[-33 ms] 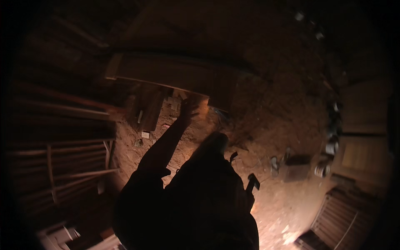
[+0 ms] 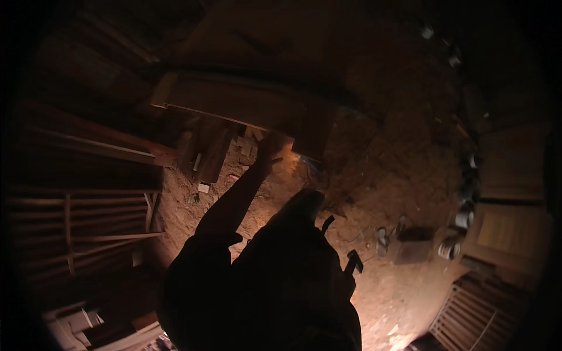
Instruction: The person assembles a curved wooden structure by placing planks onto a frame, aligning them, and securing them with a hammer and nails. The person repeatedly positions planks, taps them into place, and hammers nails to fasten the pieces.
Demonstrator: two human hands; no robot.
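Observation:
My left hand (image 2: 268,151) reaches forward to the lower edge of a long dark wooden board or bench piece (image 2: 234,102). One finger stands out apart from the rest; the others blend into shadow, and nothing shows in the hand. At my right side, my right hand (image 2: 346,283) is closed around a hammer (image 2: 354,261), its head pointing up and its handle mostly hidden. A dark curved strip (image 2: 328,224) sticks out beside my dark body outline; its kind cannot be told. Small wood offcuts (image 2: 246,146) lie near my left hand.
A dark plank (image 2: 213,152) lies left of my hand. Slatted wooden frames (image 2: 67,228) stand at left, another slatted piece (image 2: 474,316) at lower right. Sandals (image 2: 382,240), a tin (image 2: 449,248) and wooden panels (image 2: 515,228) are at right on a dirt floor (image 2: 374,175). Light is dim.
My left hand has moved slightly farther toward the board's edge, and its spread fingers now show less. My right hand keeps the hammer at my side. The view has shifted slightly.

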